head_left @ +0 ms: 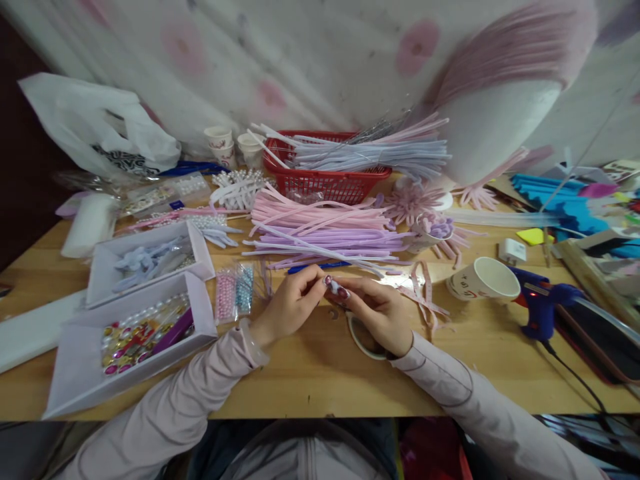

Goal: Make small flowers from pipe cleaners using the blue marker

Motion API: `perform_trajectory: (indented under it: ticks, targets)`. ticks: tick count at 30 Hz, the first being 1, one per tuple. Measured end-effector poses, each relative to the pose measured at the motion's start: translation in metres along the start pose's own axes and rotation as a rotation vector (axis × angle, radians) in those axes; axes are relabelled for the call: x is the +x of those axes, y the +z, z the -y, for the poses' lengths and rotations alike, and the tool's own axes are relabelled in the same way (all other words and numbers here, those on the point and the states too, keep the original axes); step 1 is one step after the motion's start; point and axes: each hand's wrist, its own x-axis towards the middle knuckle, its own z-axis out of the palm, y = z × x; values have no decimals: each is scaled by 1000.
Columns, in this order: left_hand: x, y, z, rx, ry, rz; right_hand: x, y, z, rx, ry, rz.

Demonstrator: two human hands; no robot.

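While left hand [287,303] and right hand [384,313] meet, fingertips pinched on a small pale piece [334,287] over the table [320,387], I'd guess fine shaping; next move calls for steady grip. Purple stems [327,244] far, glue gun [543,303] right.

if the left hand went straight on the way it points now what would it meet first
The left hand would likely meet the right hand first, just beyond the small pale piece pinched between them; exact depth there is hard to judge.
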Motion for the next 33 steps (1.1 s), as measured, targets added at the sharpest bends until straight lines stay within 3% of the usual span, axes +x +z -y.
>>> perform_trajectory:
  ticks: [9, 14, 20, 26, 33]
  targets:
    - [-4, 5, 9, -163, -61, -87, -3, -1, -9, -49, -19, -60]
    - [-10, 10, 11, -5, 11, -172, -2, 0, -4, -184, -123, -87]
    - [-10, 11, 6, 252, 174, -149, -5, 0, -5, -328, -197, -117]
    - [-9, 11, 6, 303, 205, -134, -5, -2, -9, -270, -163, -37]
    - [-10, 9, 7, 577, 471, -166, -3, -2, -8, -283, -141, -24]
